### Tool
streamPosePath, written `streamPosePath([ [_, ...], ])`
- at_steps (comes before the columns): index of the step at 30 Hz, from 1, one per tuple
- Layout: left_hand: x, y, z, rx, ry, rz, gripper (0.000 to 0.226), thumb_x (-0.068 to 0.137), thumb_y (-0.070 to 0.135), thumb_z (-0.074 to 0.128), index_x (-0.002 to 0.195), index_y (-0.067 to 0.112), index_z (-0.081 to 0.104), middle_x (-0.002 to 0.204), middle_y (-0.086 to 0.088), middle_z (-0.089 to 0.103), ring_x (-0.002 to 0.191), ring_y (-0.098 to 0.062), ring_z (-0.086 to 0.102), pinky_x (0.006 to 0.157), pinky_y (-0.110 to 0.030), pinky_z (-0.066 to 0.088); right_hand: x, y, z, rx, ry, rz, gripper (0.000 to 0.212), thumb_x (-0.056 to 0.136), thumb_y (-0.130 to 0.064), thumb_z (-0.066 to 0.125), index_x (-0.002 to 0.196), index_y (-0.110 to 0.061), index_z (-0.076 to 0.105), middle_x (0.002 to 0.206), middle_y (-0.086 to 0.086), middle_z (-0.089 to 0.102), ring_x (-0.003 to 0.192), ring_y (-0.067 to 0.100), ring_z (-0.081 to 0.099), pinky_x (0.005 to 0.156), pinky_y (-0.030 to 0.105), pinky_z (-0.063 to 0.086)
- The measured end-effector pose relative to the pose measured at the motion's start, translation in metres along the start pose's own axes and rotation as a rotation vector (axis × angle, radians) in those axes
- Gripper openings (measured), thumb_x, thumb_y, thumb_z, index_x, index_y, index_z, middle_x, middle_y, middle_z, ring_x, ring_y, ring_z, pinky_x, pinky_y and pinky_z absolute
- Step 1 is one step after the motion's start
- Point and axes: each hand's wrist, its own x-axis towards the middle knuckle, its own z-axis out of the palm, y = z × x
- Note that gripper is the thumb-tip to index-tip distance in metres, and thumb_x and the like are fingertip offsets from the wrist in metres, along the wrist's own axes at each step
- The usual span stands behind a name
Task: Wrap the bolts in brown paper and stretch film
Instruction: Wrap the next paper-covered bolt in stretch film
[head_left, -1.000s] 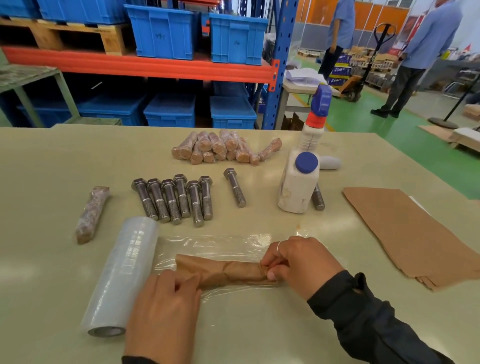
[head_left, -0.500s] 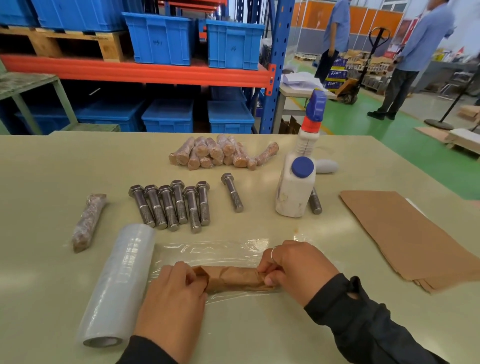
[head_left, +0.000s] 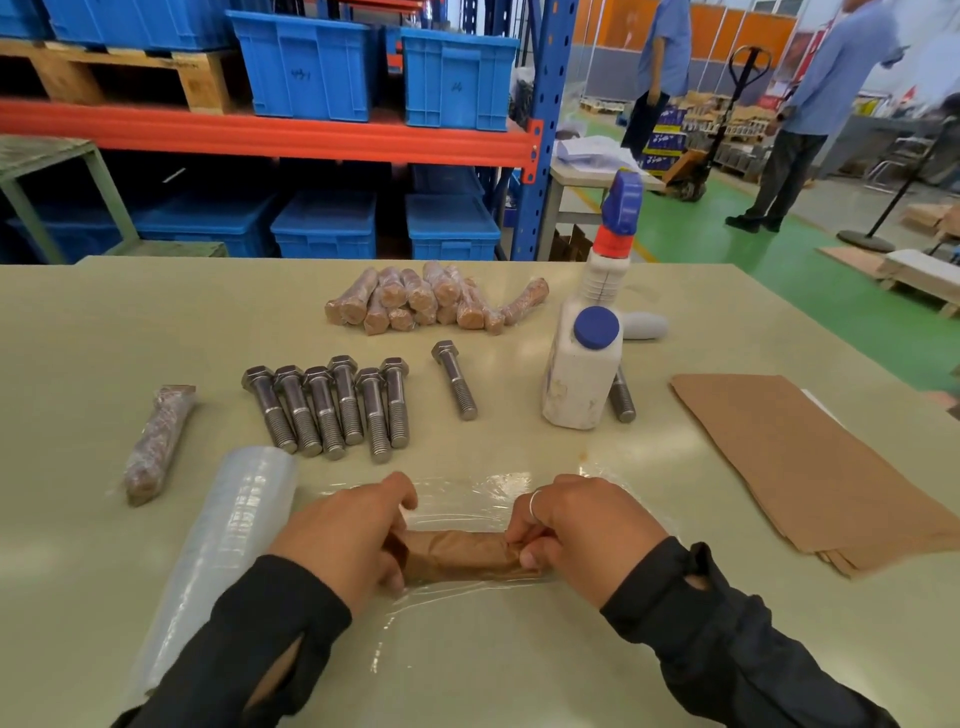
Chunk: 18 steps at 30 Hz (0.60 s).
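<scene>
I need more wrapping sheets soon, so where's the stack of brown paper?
In the head view, the stack of brown paper lies flat on the table's right side, right of the white bottle.

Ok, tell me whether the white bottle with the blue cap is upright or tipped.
Upright: the white bottle stands on its base on the table, blue cap on top.

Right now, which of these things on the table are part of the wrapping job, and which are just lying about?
Part of the job:
paper-wrapped bolt, gripped by left hand and right hand
film
film roll
bare bolts
brown paper
wrapped bolts

Lying about:
white bottle
spray bottle
</scene>
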Motion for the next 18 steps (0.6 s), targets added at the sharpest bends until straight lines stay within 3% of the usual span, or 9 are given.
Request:
streamPosePath([
  [3,0.008,0.0,-0.005,0.025,-0.067,-0.029,0.032,0.074,0.026,0.073,0.1,0.035,0.057,0.097,0.014,0.053,0.089,-0.008,0.047,0.08,-0.019,0.038,-0.001,0.0,0.0,0.002,-0.003,-0.007,0.024,0.083,-0.022,0.061,0.106,-0.026,0.067,0.106,0.0,0.06,0.103,0.015,0.052,0.082,0.019,0.037],
  [6,0.006,-0.001,-0.005,0.021,-0.082,-0.05,0.028,0.072,0.027,0.074,0.089,0.037,0.054,0.093,0.014,0.052,0.089,-0.008,0.047,0.078,-0.018,0.038,-0.001,0.0,0.0,0.019,0.006,-0.01,0.022,0.083,-0.02,0.061,0.103,-0.026,0.068,0.105,0.0,0.061,0.098,0.013,0.051,0.08,0.019,0.037],
  [8,0.002,-0.003,-0.002,0.023,-0.055,-0.032,0.031,0.073,0.028,0.073,0.094,0.038,0.052,0.101,0.015,0.055,0.096,-0.008,0.049,0.083,-0.018,0.039,-0.001,0.0,0.0,0.025,-0.001,-0.013,0.023,0.083,-0.02,0.061,0.104,-0.025,0.067,0.105,0.0,0.061,0.095,0.012,0.049,0.077,0.018,0.036],
  [11,-0.005,-0.006,0.001,0.141,0.03,0.057,0.042,0.079,0.032,0.067,0.115,0.039,0.046,0.111,0.017,0.05,0.103,-0.005,0.043,0.085,-0.015,0.033,-0.001,0.002,0.001,0.041,0.023,-0.019,0.022,0.082,-0.02,0.061,0.103,-0.026,0.068,0.098,-0.003,0.06,0.099,0.01,0.051,0.077,0.017,0.035],
  [15,-0.006,-0.01,0.0,0.117,0.07,0.098,0.029,0.084,0.033,0.058,0.111,0.04,0.047,0.094,0.018,0.041,0.09,-0.003,0.037,0.076,-0.014,0.029,-0.002,0.003,0.001,0.057,0.027,-0.014,0.023,0.082,-0.019,0.062,0.102,-0.026,0.068,0.103,-0.002,0.062,0.1,0.011,0.051,0.078,0.018,0.037],
  [18,-0.007,-0.012,0.001,0.099,0.069,0.12,0.025,0.085,0.037,0.055,0.11,0.04,0.05,0.094,0.019,0.043,0.089,-0.001,0.04,0.079,-0.011,0.033,-0.001,0.003,0.001,0.051,0.029,-0.021,0.023,0.082,-0.02,0.062,0.102,-0.026,0.068,0.104,-0.001,0.062,0.102,0.012,0.052,0.082,0.018,0.038],
])
